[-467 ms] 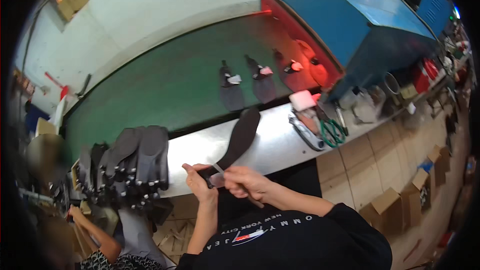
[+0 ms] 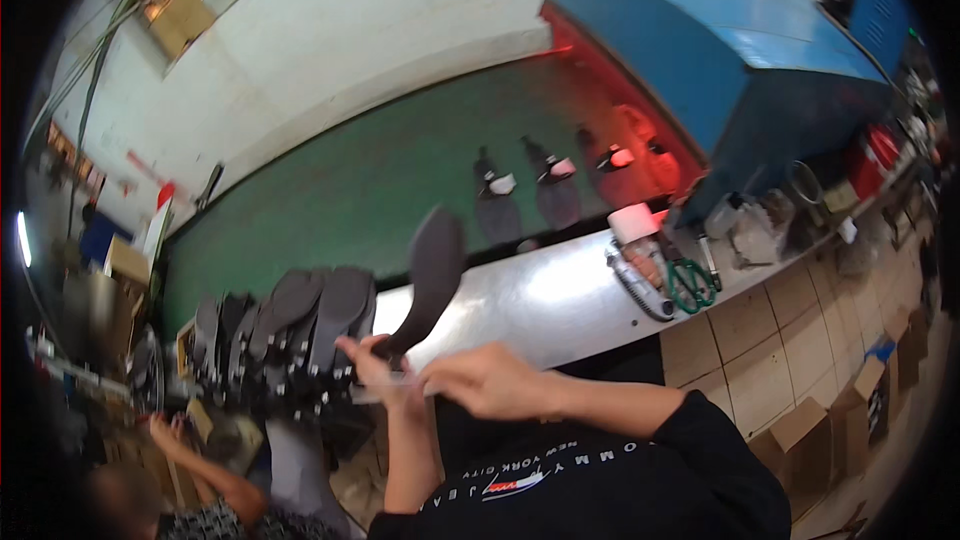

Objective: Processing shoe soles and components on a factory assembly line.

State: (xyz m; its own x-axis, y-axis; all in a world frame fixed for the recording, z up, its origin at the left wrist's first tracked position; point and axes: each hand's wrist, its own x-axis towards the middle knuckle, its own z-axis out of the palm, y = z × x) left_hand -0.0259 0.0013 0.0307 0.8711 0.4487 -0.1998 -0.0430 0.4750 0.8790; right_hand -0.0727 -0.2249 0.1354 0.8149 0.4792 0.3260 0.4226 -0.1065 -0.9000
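Note:
A dark sandal stands up from my left hand, its broad sole end pointing away from me. The fingers of that hand are closed round its narrow end. My right hand is beside it with fingertips pinched on a thin, pale strip, which passes across my left hand. The strip is blurred, and whether it is fixed to the sandal I cannot tell. To the left of my left hand, several dark sandals lie in an overlapping row along the bench.
Behind the metal bench runs a green conveyor belt carrying sandals into a blue machine lit red. Green-handled scissors and a white block sit right. Cardboard boxes stand lower right; a co-worker's arm shows lower left.
The sandal has tipped more upright and swung left. My right hand has moved with the strip toward and across my left hand. The whole view has shifted slightly.

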